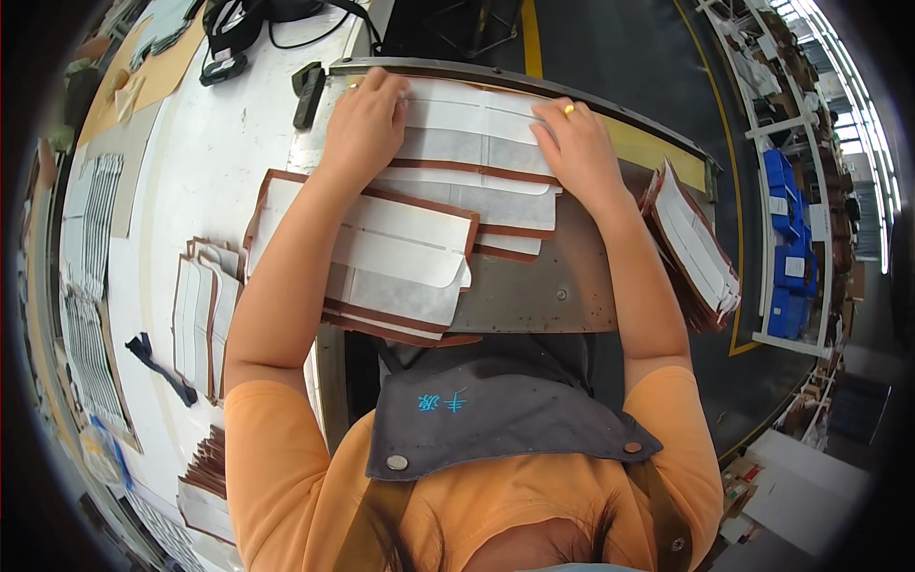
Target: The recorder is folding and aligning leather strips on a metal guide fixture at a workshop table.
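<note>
A flat white panel with brown edging (467,116), perhaps a bag or wallet piece, lies along the far edge of a metal work plate (543,291). My left hand (367,119) is closed at its left end, the fingers curled over the far corner. At the opposite end my right hand (579,148) grips the panel, thumb and fingers on its edge. Beneath it, nearer to me, similar panels (519,205) overlap in a fanned row. Under my left forearm a larger stack of brown-edged white panels (405,243) sits askew. The fingertips at the far edge are partly hidden.
A bundle of brown-edged panels (696,243) leans at the plate's right end. More panels (195,315) and a dark strap (160,367) rest on the white table (157,229) at left. A black block (308,95) stands beside my left hand. Blue bins (789,257) fill a rack at right.
</note>
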A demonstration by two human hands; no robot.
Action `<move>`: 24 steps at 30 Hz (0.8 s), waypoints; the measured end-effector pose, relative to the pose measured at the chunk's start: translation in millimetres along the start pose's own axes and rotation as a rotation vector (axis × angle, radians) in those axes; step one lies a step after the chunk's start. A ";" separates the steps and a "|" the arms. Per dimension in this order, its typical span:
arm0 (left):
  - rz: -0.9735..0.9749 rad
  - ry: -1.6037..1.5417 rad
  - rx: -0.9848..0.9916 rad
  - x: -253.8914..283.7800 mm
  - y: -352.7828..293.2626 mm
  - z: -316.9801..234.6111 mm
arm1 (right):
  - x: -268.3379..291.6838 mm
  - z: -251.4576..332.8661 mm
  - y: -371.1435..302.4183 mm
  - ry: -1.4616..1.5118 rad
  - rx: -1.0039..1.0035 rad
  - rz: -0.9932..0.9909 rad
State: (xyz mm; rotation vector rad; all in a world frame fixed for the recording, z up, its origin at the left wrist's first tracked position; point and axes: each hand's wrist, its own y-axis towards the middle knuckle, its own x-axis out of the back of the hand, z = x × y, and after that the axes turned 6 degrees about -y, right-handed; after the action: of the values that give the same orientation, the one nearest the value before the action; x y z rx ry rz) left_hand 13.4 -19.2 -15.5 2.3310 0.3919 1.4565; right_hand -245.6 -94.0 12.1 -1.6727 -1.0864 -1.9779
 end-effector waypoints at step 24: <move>0.066 0.400 0.030 2.6 -1.3 -12.3 | -19.7 -22.4 4.2 -0.104 -0.009 -0.236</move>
State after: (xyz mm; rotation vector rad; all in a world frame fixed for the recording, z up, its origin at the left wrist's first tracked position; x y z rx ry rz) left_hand 3.3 -15.0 -9.1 2.0835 0.4454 1.9654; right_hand -253.2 -117.3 -5.5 -1.7376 -1.3707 -2.0566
